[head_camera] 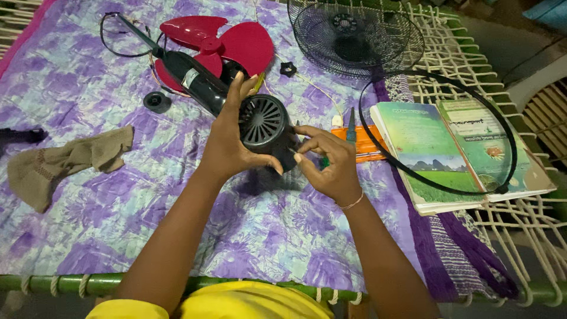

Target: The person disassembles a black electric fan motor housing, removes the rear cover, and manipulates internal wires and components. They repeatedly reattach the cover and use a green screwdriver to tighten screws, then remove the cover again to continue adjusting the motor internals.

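Head view, items on purple floral quilt (88,77): black fan motor housing (264,124), vented rear facing camera, raised just above the quilt at centre. Left hand (227,145) wrapped around its left side, fingers curled, thumb under. Right hand (328,162) at its right edge, fingertips pinched against the casing; a green-handled tool partly hidden beneath. Red fan blade (236,44) behind; black grille (354,35) beyond; open book (455,147) right; brown cloth (65,162) left.

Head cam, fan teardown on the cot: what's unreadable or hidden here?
- Black motor housing: its sides, covered by left hand and right hand.
- Green-handled tool in the right hand: tip hidden by fingers.
- Wire grille: top cut by frame edge.
- Dark object at left edge: cut off.
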